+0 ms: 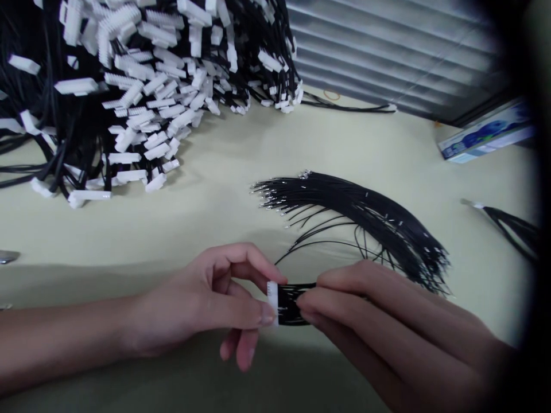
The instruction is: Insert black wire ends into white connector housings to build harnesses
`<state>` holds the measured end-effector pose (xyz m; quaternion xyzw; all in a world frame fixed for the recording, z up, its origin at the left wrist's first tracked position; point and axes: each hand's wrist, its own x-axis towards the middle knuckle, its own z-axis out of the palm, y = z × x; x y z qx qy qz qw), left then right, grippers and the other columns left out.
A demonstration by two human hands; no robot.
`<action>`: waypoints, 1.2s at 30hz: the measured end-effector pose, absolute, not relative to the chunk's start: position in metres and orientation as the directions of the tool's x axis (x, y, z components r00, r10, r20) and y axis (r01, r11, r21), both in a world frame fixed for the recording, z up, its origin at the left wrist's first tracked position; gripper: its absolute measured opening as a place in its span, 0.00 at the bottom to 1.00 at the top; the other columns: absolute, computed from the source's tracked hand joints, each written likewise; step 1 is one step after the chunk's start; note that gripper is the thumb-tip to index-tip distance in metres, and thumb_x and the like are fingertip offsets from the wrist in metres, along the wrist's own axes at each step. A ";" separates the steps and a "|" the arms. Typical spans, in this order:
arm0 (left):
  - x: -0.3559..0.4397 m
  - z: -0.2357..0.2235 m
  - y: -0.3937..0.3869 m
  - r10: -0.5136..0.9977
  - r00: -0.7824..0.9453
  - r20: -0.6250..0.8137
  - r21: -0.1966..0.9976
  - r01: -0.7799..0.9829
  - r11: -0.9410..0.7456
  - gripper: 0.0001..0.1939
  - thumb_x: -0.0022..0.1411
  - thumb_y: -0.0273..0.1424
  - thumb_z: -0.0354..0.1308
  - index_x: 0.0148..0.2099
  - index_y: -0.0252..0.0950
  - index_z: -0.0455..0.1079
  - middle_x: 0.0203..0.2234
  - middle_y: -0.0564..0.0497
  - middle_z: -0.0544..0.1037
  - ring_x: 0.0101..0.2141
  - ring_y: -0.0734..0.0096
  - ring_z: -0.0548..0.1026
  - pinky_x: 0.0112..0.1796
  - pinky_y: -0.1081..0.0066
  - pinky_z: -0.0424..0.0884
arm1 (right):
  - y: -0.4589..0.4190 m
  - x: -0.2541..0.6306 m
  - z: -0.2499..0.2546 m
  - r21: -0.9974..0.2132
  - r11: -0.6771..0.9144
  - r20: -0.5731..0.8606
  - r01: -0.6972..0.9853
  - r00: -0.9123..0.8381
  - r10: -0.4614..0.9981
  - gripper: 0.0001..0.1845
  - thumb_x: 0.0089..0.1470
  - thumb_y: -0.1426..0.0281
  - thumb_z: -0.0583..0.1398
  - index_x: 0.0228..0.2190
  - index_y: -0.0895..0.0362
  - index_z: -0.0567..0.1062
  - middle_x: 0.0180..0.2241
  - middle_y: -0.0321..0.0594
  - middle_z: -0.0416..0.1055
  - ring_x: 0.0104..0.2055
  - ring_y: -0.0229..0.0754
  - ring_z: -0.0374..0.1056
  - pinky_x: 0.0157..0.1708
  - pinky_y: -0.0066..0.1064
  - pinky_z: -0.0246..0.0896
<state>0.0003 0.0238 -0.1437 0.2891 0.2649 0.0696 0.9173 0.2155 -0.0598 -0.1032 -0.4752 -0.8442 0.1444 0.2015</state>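
Observation:
A white connector housing [272, 295] with a flat row of black wires [293, 291] coming out of its right side is held low over the table. My left hand [224, 304] pinches the housing between thumb and fingers. Close beside it, my right hand [370, 312] has its fingertips closed on the wires just right of the housing. Whether a single wire is pinched there I cannot tell. Behind my right hand lies a loose bundle of black wires [365, 212] with small metal terminals at the ends, a few strands straying toward my hands.
A large heap of black cables with white connectors [150, 97] fills the back left. A blue and white box [486, 132] stands at the back right, near grey slats [387, 46]. Another black cable [508, 223] lies at the right. The pale tabletop [219, 183] shows between them.

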 end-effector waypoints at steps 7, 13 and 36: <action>0.002 -0.144 0.024 0.285 0.849 -0.446 0.579 0.031 0.814 0.08 0.61 0.23 0.61 0.42 0.37 0.68 0.16 0.59 0.75 0.17 0.84 0.73 0.18 0.89 0.65 | -0.058 0.216 -0.101 -0.367 0.574 0.221 0.732 -0.531 0.818 0.12 0.59 0.80 0.54 0.43 0.61 0.72 0.37 0.43 0.72 0.36 0.39 0.67 0.34 0.30 0.64; 0.001 -0.144 0.024 0.285 0.843 -0.455 0.584 0.041 0.810 0.07 0.61 0.23 0.60 0.42 0.37 0.68 0.16 0.59 0.74 0.17 0.83 0.73 0.18 0.88 0.65 | -0.060 0.216 -0.105 -0.268 0.635 0.249 0.724 -0.585 0.772 0.09 0.59 0.77 0.54 0.42 0.62 0.71 0.36 0.44 0.71 0.37 0.42 0.66 0.35 0.34 0.64; 0.001 -0.148 0.018 0.355 0.839 -0.412 0.617 -0.030 0.787 0.10 0.58 0.26 0.65 0.41 0.35 0.69 0.22 0.56 0.76 0.23 0.80 0.77 0.23 0.85 0.69 | -0.054 0.204 -0.109 -0.519 0.555 0.264 0.650 -0.495 0.828 0.07 0.62 0.77 0.53 0.37 0.59 0.72 0.30 0.37 0.70 0.31 0.34 0.63 0.30 0.28 0.61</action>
